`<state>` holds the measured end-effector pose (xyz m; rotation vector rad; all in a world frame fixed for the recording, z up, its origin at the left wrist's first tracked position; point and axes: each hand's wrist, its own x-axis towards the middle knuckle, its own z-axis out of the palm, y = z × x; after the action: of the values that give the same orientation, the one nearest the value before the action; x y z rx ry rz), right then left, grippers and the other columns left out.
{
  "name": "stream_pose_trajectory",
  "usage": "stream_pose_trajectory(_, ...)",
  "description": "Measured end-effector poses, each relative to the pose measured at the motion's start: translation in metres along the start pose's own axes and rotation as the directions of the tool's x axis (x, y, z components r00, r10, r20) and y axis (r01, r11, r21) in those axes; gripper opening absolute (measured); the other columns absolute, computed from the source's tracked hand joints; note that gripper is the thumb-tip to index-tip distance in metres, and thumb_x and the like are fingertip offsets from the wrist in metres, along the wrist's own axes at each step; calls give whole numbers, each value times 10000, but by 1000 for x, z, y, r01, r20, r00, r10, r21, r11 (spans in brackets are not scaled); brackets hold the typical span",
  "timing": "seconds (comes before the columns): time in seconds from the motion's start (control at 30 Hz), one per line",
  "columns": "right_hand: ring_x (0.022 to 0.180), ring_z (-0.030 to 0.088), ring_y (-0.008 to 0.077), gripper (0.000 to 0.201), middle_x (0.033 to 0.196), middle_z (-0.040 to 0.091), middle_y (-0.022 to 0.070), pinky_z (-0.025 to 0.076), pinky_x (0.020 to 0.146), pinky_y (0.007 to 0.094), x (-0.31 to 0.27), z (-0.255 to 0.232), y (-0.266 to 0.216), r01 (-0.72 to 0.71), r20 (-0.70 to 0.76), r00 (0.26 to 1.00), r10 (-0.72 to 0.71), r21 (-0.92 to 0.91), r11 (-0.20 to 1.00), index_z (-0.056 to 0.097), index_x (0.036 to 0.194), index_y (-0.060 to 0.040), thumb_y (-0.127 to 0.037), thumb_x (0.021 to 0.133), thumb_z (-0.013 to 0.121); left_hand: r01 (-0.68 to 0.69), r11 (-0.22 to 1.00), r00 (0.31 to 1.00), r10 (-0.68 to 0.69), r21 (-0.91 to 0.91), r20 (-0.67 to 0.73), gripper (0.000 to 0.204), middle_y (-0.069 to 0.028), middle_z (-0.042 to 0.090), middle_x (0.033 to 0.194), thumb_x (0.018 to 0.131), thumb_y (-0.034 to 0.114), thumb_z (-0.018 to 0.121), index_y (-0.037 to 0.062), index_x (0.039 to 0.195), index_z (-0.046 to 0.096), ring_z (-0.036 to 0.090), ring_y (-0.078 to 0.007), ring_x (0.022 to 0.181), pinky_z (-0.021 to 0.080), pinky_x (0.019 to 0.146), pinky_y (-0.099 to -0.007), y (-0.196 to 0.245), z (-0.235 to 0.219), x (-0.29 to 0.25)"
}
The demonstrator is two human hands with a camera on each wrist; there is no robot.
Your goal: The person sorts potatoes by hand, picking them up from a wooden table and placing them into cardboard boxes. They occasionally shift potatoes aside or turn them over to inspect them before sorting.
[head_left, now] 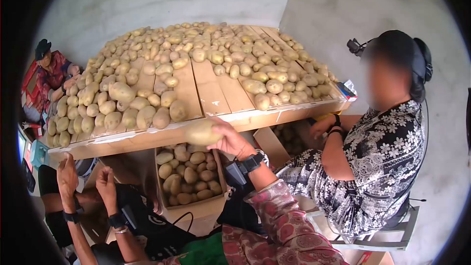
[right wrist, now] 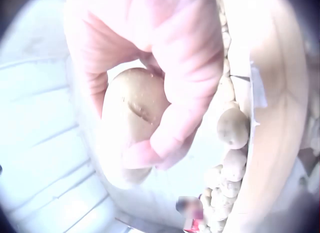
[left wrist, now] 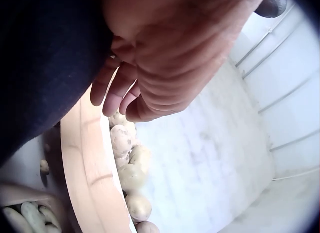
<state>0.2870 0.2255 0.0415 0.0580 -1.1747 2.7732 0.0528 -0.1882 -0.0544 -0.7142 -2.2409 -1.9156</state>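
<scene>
My right hand [head_left: 230,140] grips a large pale potato [head_left: 201,133] in the air in front of the table's edge. In the right wrist view, fingers and thumb wrap around this potato [right wrist: 136,105], and a brown scar marks its skin. My left hand [head_left: 106,184] is at the lower left, below the table edge, holding nothing. Its fingers hang loosely bent in the left wrist view, with dark cloth [left wrist: 45,67] close beside the hand [left wrist: 170,57]. Many potatoes [head_left: 122,92] cover the slatted wooden table [head_left: 216,88].
Under the table edge stands a box [head_left: 223,186] filled with potatoes. A person in a black-and-white floral shirt [head_left: 387,152] sits at the right, another person [head_left: 51,73] at the far left. Another hand [head_left: 67,174] is beside my left one. A small blue box [head_left: 347,92] lies on the table corner.
</scene>
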Motion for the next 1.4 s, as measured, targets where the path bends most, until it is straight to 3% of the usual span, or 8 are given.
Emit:
stream_pose_trajectory(0.37, 886, 613, 299, 469, 1115, 596, 200, 527, 658, 290, -5, -49, 14, 339, -358, 912, -202, 376, 863, 526, 1206, -11, -292, 844, 625, -24, 993, 1000, 24, 115, -5, 117, 4, 615, 867, 908, 118, 604, 14, 960, 622, 537, -81, 776, 453, 708, -233, 13, 28, -1)
stream_pose_trajectory(0.43, 833, 608, 264, 453, 985, 627, 146, 512, 661, 319, -4, -71, 11, 165, -18, 985, -174, 428, 889, 539, 1152, -1, -352, 867, 575, -78, 930, 990, 115, 360, -81, 132, -145, 659, 906, 894, 164, 598, 49, 941, 644, 649, -239, 845, 500, 744, -342, 85, 53, -12)
stream_pose_trajectory(0.47, 829, 592, 260, 442, 966, 620, 154, 514, 696, 345, -2, -59, 15, 311, -464, 877, -121, 358, 880, 528, 1154, 12, -318, 864, 567, 22, 885, 994, 30, 466, -102, 157, -191, 644, 910, 887, 213, 588, 85, 950, 653, 654, -314, 852, 508, 721, -372, 91, 54, -14)
stream_pose_trajectory(0.5, 866, 588, 273, 437, 1013, 604, 171, 524, 732, 362, 2, -52, 10, 283, -392, 914, -104, 434, 855, 515, 1163, 27, -281, 856, 564, 67, 881, 990, -1, 468, -140, 194, -185, 646, 889, 885, 269, 580, 100, 942, 658, 650, -327, 857, 511, 704, -372, 97, 56, -15)
stream_pose_trajectory(0.67, 1047, 554, 369, 537, 1233, 528, 180, 560, 805, 376, 29, -60, 27, 400, -342, 910, -233, 587, 704, 454, 1275, 20, -176, 816, 650, 105, 971, 984, -70, 215, -162, 99, -110, 650, 740, 831, 110, 625, 38, 899, 635, 640, -188, 686, 496, 658, -313, 86, 61, -17)
stream_pose_trajectory(1.0, 1120, 527, 335, 526, 1263, 518, 151, 526, 845, 391, 24, -48, 28, 355, -255, 935, -249, 606, 712, 462, 1281, -9, -146, 808, 649, 10, 960, 981, 45, 279, -190, 86, -97, 640, 704, 828, 75, 596, 22, 889, 623, 626, -183, 634, 483, 615, -303, 80, 68, -21)
stream_pose_trajectory(1.03, 1125, 524, 345, 526, 1267, 518, 144, 518, 855, 402, 21, -50, 28, 375, -315, 923, -223, 599, 707, 466, 1278, -11, -132, 801, 650, 11, 961, 986, 36, 275, -164, 56, 19, 571, 693, 874, 70, 582, 24, 880, 612, 508, -29, 659, 430, 602, -217, 78, 68, -22)
stream_pose_trajectory(1.4, 1153, 469, 381, 591, 1235, 503, 209, 417, 956, 517, 23, -36, 38, 391, -377, 895, -240, 402, 828, 424, 1281, 39, -89, 737, 616, -131, 991, 982, 130, 3, -135, 83, 11, 554, 725, 905, 81, 596, 18, 850, 597, 483, -45, 692, 433, 627, -229, 71, 91, -21)
